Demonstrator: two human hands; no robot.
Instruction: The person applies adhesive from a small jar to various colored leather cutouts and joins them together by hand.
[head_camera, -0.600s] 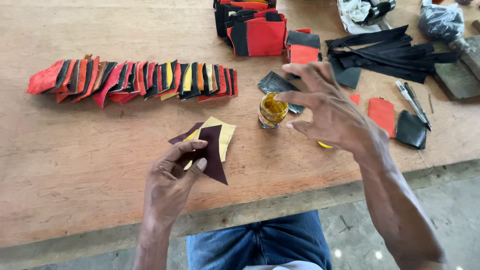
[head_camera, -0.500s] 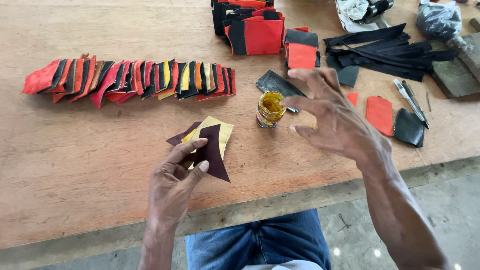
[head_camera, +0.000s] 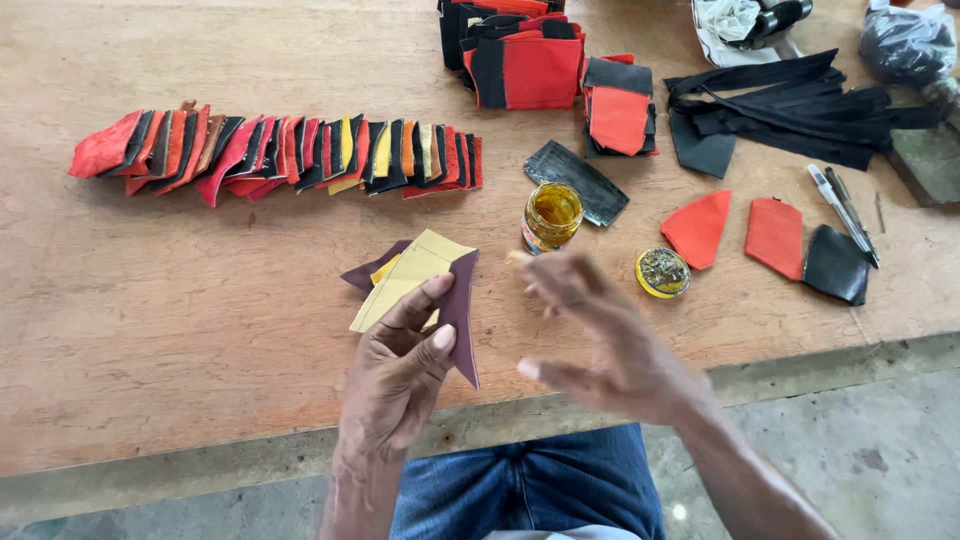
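Our left hand (head_camera: 395, 375) pinches the yellow-and-maroon leather piece (head_camera: 425, 285), thumb on top, the piece fanning beyond our fingertips. Our right hand (head_camera: 600, 345) hangs loose and empty, fingertips just below the glue jar (head_camera: 551, 216).
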